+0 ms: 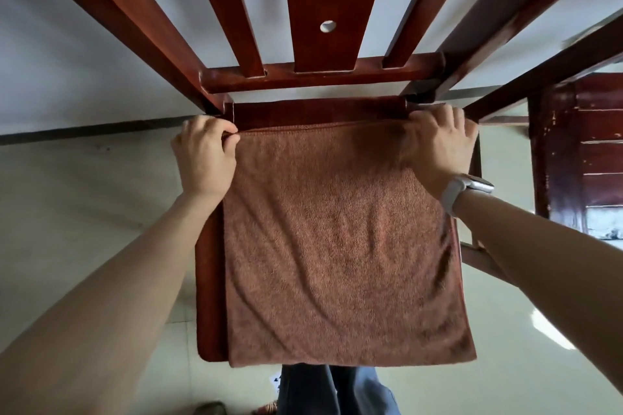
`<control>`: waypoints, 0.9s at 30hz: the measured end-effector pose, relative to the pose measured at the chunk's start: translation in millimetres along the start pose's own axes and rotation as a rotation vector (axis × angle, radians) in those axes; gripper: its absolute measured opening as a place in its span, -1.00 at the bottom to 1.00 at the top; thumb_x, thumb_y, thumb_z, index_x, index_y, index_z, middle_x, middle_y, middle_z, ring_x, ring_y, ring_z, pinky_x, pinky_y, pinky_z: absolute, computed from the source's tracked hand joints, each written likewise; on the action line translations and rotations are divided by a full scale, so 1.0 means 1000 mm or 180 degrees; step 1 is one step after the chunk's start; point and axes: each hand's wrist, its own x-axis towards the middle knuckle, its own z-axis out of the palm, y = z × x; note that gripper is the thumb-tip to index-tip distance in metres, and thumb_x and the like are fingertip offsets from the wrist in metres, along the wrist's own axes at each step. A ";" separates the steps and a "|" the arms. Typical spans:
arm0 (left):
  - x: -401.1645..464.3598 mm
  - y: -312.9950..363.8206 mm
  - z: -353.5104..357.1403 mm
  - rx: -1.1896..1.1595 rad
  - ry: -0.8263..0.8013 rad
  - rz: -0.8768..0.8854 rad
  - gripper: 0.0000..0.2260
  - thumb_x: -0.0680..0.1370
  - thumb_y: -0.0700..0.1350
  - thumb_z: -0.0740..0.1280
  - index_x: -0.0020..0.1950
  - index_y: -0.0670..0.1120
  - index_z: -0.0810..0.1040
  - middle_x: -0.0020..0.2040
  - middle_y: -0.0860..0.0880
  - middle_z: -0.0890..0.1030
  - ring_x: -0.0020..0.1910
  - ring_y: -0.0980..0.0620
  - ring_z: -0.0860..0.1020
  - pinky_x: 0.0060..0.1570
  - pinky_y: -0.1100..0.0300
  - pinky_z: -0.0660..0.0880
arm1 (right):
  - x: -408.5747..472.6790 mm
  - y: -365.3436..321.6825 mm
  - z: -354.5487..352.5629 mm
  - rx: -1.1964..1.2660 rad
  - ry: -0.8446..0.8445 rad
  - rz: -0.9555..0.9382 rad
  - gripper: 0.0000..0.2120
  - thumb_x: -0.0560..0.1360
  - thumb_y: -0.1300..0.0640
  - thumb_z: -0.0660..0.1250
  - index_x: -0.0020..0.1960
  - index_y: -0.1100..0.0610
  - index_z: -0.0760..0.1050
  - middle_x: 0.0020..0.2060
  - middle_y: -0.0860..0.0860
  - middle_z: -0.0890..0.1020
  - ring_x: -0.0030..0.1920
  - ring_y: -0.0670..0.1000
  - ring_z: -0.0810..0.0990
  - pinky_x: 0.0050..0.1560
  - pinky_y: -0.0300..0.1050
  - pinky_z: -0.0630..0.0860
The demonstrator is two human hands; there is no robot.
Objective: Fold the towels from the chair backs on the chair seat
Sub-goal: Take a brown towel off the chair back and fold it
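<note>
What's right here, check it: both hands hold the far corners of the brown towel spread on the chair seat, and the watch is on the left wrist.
One detail is wrong: the watch is on the right wrist, not the left, as the head view shows. The rest stands: the left hand and right hand hold the far corners of the brown towel spread on the chair seat.

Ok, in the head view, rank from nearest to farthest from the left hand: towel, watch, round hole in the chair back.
1. Towel: its far-left corner is pinched by the left hand.
2. Hole: up and right, in the centre slat.
3. Watch: across, on the right wrist.
</note>
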 end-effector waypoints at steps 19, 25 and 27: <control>0.008 -0.004 0.011 -0.0517 -0.0030 -0.0464 -0.85 0.56 -0.20 0.19 -0.01 -0.20 0.54 0.02 -0.19 0.57 0.09 -0.23 0.44 0.07 -0.01 0.31 | 0.023 0.018 0.006 0.0512 -0.0217 0.0456 -0.78 0.53 0.32 0.09 0.12 0.34 0.39 0.13 0.30 0.43 0.17 0.26 0.36 0.14 0.06 0.26; 0.015 0.013 0.013 -0.0557 -0.0005 -0.1075 -0.83 0.56 -0.15 0.21 0.03 -0.18 0.55 0.13 -0.19 0.50 0.20 -0.19 0.37 0.16 -0.02 0.25 | 0.036 0.010 0.008 0.1246 -0.0143 0.1244 -0.77 0.52 0.31 0.08 0.14 0.31 0.38 0.18 0.25 0.43 0.21 0.21 0.38 0.14 -0.08 0.24; 0.015 0.015 0.013 -0.0530 0.0040 -0.1144 -0.83 0.55 -0.11 0.24 0.03 -0.16 0.55 0.14 -0.18 0.49 0.21 -0.17 0.37 0.18 -0.02 0.25 | 0.037 0.013 0.008 0.1390 -0.0120 0.1380 -0.78 0.54 0.24 0.11 0.15 0.28 0.40 0.19 0.22 0.45 0.21 0.19 0.40 0.08 -0.12 0.24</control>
